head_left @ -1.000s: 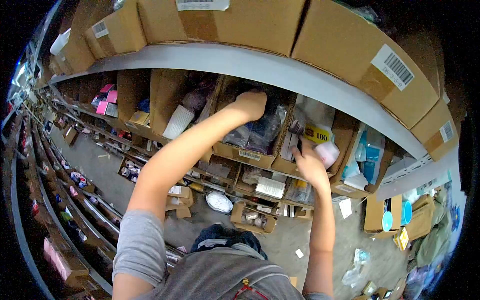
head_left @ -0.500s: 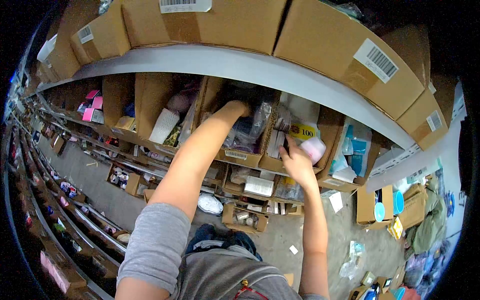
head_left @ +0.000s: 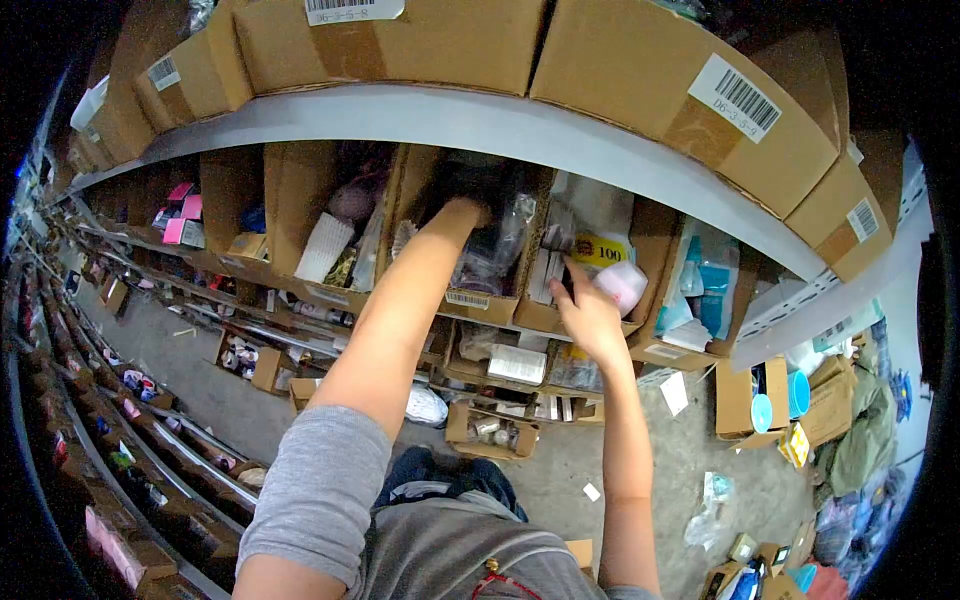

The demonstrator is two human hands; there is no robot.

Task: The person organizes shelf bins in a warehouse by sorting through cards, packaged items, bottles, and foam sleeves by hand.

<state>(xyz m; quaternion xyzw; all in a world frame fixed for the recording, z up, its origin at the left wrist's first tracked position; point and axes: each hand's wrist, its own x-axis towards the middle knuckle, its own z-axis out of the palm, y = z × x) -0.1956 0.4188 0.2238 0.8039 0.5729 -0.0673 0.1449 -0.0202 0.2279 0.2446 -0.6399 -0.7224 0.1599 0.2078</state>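
Note:
My left hand [head_left: 463, 214] reaches deep into a cardboard bin [head_left: 408, 200] of dark items in clear plastic bags [head_left: 490, 262]; its fingers are hidden among them. In the bin to the right, my right hand [head_left: 588, 308] rests with thumb and forefinger apart, the forefinger pointing up. It is beside a white and pink roll-shaped packet [head_left: 621, 287] and just below a yellow label [head_left: 599, 250] marked 100. Thin white packets [head_left: 546, 274] stand at the left of that same bin.
Above runs a white shelf edge [head_left: 400, 112] with large labelled boxes [head_left: 680, 90]. Bins with blue packs [head_left: 714, 290] and pink boxes [head_left: 183, 215] flank the hands. Lower shelves hold a white box [head_left: 517, 364]. On the floor are an open carton [head_left: 735, 398] and plastic wrap [head_left: 708, 522].
The view has shifted, so the shelf appears further left. My left hand has sunk deeper into its bin. My right hand stays in its bin beside the white and pink packet.

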